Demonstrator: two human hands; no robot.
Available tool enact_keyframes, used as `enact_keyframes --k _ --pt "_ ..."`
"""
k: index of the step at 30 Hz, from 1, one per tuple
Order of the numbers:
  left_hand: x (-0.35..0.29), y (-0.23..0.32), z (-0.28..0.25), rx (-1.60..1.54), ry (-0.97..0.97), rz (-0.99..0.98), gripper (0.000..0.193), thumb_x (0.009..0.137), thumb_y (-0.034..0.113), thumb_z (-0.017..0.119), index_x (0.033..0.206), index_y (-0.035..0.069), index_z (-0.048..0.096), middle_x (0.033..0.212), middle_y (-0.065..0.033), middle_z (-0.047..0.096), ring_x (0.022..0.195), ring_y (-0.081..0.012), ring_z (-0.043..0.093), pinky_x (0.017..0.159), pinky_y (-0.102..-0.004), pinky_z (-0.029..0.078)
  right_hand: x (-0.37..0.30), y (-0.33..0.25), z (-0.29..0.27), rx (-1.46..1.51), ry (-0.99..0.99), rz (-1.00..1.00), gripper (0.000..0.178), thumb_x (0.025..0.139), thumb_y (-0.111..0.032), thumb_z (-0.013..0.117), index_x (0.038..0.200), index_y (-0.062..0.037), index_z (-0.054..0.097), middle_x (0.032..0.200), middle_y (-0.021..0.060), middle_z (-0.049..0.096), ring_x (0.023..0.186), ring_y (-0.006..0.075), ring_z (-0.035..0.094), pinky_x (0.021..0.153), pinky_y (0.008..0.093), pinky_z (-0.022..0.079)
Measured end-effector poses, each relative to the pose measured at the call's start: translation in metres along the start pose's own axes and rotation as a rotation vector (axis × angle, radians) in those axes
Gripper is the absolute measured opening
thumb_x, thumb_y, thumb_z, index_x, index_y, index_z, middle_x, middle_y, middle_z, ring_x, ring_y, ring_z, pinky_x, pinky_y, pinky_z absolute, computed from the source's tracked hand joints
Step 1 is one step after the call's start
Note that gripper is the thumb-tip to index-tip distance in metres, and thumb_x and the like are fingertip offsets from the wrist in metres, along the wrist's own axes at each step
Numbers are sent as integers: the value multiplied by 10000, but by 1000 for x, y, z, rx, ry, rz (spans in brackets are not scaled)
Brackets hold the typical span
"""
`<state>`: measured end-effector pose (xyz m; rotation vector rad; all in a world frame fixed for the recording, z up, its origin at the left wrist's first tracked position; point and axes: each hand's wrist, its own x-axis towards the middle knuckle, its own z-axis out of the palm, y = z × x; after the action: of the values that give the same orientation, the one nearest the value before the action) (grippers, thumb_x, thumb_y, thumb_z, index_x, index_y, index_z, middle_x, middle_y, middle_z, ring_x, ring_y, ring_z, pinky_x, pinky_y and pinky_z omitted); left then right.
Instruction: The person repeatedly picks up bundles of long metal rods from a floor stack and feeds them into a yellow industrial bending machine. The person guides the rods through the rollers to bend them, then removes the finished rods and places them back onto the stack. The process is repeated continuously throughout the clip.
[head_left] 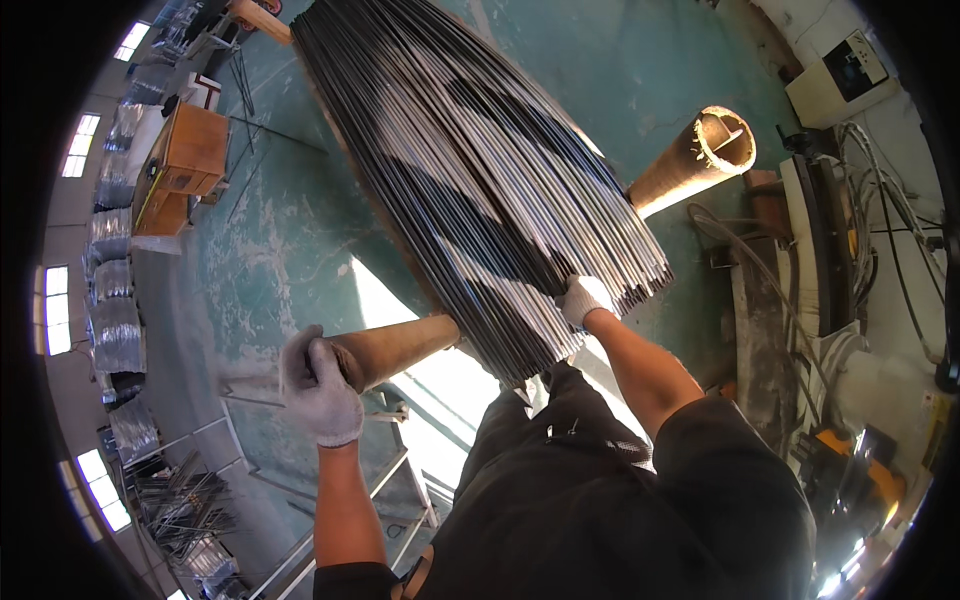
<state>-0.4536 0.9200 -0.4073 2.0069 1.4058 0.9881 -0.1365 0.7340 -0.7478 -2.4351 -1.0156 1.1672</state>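
Observation:
A wide layer of long, thin metal rods (470, 170) lies side by side, running away from my body. My right hand (588, 300), in a pale knitted glove, has its fingers closed at the near ends of the rods, toward their right side. Which rods it grips is hidden. Out to the left, my gloved left hand (325, 392) is closed, thumb against curled fingers, at the outer end of a brown tube (400, 350). What it holds, if anything, is hidden. A second brown tube (690, 165), hollow at its end, sticks out on the rods' right side.
Close in front of my left forearm is a pale metal frame (395, 470). An orange-brown cabinet (190, 150) stands far left, and bundled stock (112, 300) lines that wall. Machinery (815, 250) with hanging cables (880, 190) is at the right. The green floor (275, 235) is scuffed.

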Motion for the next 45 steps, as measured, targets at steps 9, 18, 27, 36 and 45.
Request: enact_keyframes --k 9,18,27,36,45 --pt "-17 25 -5 243 8 531 182 959 30 684 1139 21 711 1127 -142 710 1082 -361 693 1024 -499 537 -57 -26 -34 446 -13 83 648 1078 -518 674 1335 75 621 979 227 724 881 241 708 727 466 566" --pt "-146 3 90 -502 -893 53 177 956 23 771 1131 20 744 1059 -62 735 1044 -191 711 996 -363 564 -331 -1 -47 186 128 287 503 1043 -469 706 1168 18 706 1033 295 766 1010 459 738 891 533 555" --pt "-116 -33 233 -1171 -1058 -1254 328 1153 381 551 1135 55 584 1107 -156 660 955 -316 638 976 -533 572 -703 166 207 309 412 809 210 961 -151 825 1085 -11 729 888 181 732 904 251 754 780 416 585" --pt "-186 35 221 -1226 -1511 -1188 218 1016 238 706 992 25 665 911 -126 684 884 -320 642 993 -518 554 -702 226 307 983 1356 585 167 973 -45 571 1100 -5 672 1031 183 704 907 346 645 840 465 556" --pt "-224 315 197 -1296 -1558 -514 131 1107 153 579 1074 47 649 913 -65 612 904 -215 600 1027 -424 533 -880 343 237 555 1803 1242 465 812 44 545 1254 -7 682 1192 196 736 1122 424 698 1034 543 552"
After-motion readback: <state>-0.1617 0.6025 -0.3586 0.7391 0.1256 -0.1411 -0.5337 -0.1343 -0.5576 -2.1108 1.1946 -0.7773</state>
